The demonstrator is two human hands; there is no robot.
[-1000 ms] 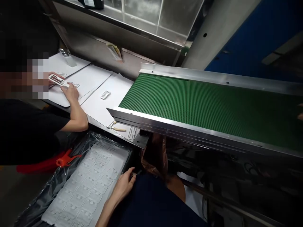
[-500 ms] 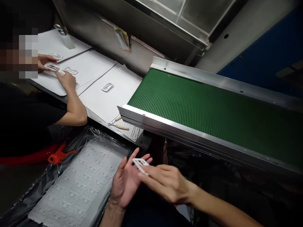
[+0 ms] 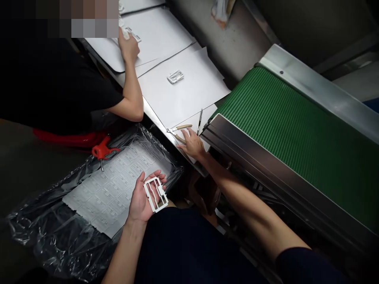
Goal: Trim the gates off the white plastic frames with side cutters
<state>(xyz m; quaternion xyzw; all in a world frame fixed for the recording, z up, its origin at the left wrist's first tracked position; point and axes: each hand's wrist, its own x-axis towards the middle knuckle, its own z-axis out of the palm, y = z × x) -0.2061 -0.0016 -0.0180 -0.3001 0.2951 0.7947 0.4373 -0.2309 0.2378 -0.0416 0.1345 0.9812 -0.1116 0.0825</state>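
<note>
My left hand [image 3: 143, 195] is palm up above the plastic-wrapped stack, with a white plastic frame [image 3: 155, 194] lying across its palm and fingers. My right hand [image 3: 192, 144] is stretched out over a white sheet [image 3: 189, 122] at the table's corner, its fingertips against a pair of wood-handled pliers [image 3: 180, 131]. A slim craft knife [image 3: 199, 121] lies just beyond that hand. A co-worker's hand [image 3: 128, 47] rests on a white sheet [image 3: 160, 35] with white pieces by its fingers.
A white moulded sheet stack [image 3: 115, 185] lies in black plastic wrap [image 3: 59, 232] at lower left, with a red clamp [image 3: 102, 150] on its edge. A green conveyor belt [image 3: 281, 126] in a steel frame [image 3: 260, 169] runs along the right. Another white piece [image 3: 175, 76] lies on the table's paper.
My view has swung down and to the left. My right hand has left the white frame and reached over to the pliers. The frame now lies on my left palm, turned toward me.
</note>
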